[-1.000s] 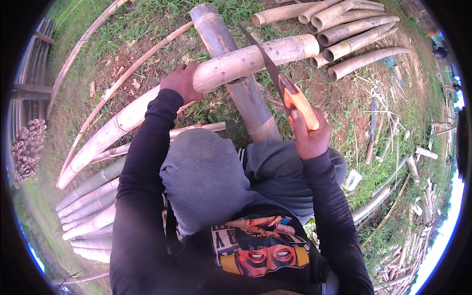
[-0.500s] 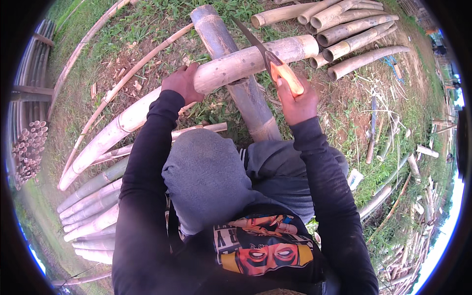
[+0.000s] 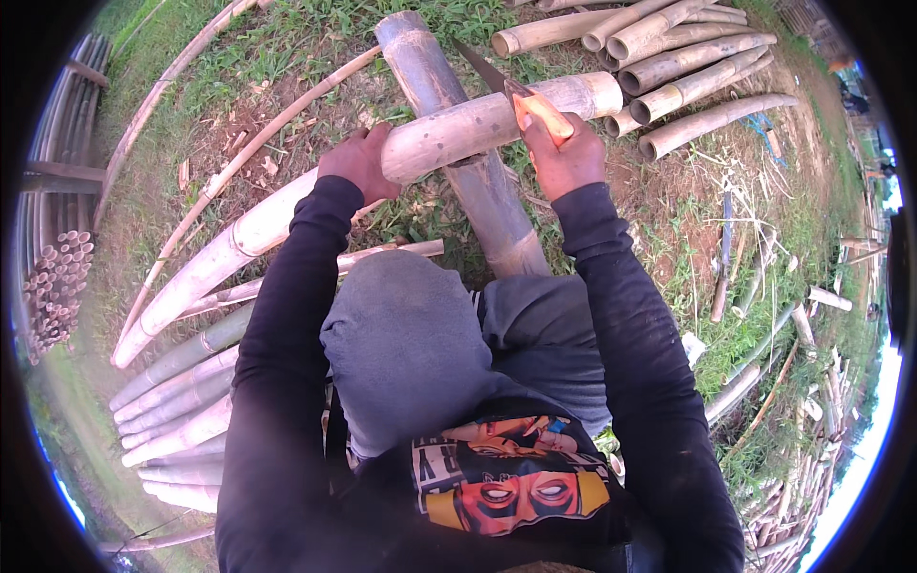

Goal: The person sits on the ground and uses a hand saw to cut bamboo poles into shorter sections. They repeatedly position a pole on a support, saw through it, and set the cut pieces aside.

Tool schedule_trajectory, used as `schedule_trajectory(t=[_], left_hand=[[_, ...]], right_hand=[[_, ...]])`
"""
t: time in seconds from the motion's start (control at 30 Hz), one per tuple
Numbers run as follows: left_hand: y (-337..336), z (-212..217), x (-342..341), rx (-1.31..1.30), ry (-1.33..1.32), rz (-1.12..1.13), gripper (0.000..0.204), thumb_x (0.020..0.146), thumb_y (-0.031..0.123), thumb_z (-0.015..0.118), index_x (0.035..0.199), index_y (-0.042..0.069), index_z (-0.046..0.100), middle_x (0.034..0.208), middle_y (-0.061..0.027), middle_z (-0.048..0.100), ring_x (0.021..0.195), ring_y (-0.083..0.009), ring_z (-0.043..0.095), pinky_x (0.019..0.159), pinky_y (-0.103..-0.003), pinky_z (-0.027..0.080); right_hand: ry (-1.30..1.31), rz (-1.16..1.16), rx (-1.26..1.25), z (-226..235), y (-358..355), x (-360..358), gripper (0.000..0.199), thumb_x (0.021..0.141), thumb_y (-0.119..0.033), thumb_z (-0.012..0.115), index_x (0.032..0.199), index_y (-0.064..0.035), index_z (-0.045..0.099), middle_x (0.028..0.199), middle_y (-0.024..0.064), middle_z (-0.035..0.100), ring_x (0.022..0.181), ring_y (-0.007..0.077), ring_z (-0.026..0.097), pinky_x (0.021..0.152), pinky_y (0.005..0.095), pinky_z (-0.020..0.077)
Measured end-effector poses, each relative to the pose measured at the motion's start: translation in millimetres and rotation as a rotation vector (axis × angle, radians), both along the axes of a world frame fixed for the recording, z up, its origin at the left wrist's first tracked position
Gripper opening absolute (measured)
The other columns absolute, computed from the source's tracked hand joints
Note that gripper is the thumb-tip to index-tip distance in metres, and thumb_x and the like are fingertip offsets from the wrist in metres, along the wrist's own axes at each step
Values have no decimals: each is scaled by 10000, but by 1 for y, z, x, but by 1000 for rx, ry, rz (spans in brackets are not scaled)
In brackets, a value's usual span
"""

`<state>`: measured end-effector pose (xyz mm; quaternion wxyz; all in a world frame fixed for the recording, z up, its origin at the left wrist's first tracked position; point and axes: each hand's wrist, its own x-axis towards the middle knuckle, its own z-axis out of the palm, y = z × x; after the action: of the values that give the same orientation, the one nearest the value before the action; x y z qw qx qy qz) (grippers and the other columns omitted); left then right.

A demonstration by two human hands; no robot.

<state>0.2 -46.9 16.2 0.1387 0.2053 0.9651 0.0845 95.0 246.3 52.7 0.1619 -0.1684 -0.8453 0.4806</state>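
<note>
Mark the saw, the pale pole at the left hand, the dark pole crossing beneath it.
Saw (image 3: 539, 111): head view, orange handle.
Pale pole (image 3: 447, 138): head view, upper-right stretch.
Dark pole (image 3: 493, 205): head view, lower half.

Right of the saw (image 3: 543, 116) there is room to pass over the soil (image 3: 650, 212), this side of the tubes (image 3: 683, 72), which crowd the pole's right end. Nearer the body, pole (image 3: 444, 141), log (image 3: 499, 215) and knee (image 3: 401, 320) hem in some grass (image 3: 430, 212).
</note>
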Motion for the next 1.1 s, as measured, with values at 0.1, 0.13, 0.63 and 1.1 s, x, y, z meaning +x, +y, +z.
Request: schedule_trajectory(t=[0.1, 0.13, 0.63, 1.1], left_hand=[[-1, 2, 1, 13, 8, -13, 992, 651, 430, 901, 1519, 183, 490, 1303, -184, 685, 1149, -397, 723, 988, -509, 596], [-1, 1, 1, 24, 20, -9, 988, 656, 430, 900, 1520, 184, 489, 1307, -184, 683, 1151, -399, 722, 989, -511, 595], [1, 7, 1, 19, 13, -25, 969, 672, 427, 894, 1518, 186, 487, 1334, -190, 673, 1155, -405, 719, 980, -520, 597], [1, 0, 1, 36, 10, -12, 965, 657, 408, 911, 1503, 185, 505, 1326, -182, 667, 1193, -413, 700, 979, -544, 600]], right_hand=[[-43, -6, -71, 11, 3, 69, 304, 972, -257, 794, 1030, 30, 715, 768, 163, 699, 712, 234, 704, 685, 385, 548], [-11, -13, -52, 20, 7, 111, 257, 974, -216, 799, 1047, 16, 716, 765, 129, 694, 714, 188, 692, 661, 362, 538], [57, 27, 21, 1, -1, 45, 294, 982, -256, 783, 1034, 23, 706, 762, 136, 692, 699, 178, 663, 661, 387, 534], [51, 42, -37, 2, 1, 19, 295, 984, -245, 789, 990, 38, 707, 737, 109, 682, 692, 125, 619, 657, 352, 522]])
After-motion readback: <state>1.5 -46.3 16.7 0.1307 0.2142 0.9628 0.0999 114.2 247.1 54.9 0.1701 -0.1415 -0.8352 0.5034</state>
